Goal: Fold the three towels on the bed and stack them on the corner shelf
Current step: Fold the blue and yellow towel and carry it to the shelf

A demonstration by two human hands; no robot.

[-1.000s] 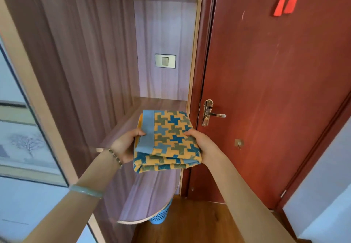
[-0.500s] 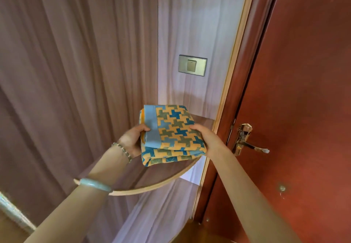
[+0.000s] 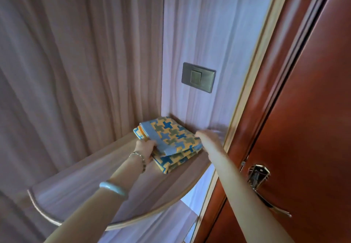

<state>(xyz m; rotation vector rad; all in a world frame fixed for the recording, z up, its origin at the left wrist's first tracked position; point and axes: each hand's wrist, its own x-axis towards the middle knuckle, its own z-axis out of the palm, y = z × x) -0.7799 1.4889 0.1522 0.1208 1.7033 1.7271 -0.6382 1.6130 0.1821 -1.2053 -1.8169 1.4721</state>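
left grip (image 3: pixel 145 148): fingers curled round the left edge of the folded towel, holding it; we judge that a hasty pull-out could drag the top fold open.
towel (image 3: pixel 171 142): between the two grips, lying on the corner shelf (image 3: pixel 91 187) near its back corner; the end nearest us juts toward the curved rim, so a nudge could slide it off.
right grip (image 3: pixel 207 136): motion-blurred at the towel's right edge; we cannot tell whether it holds or merely touches the cloth.
door handle (image 3: pixel 258 176): right of the right grip, just beside that forearm; we think the arm could knock it on withdrawal.
shelf material: smooth wood-grain laminate, quarter-round, with pale edging; likely slippery under cloth.
towel material: soft, thick woven cloth with blue, yellow and green crosses and a plain blue band; a rectangular pad of loose layers.
wall switch (image 3: pixel 198 77): above the right grip, a flat brushed-metal plate.
door (image 3: pixel 307 128): right of everything, glossy red-brown wood.
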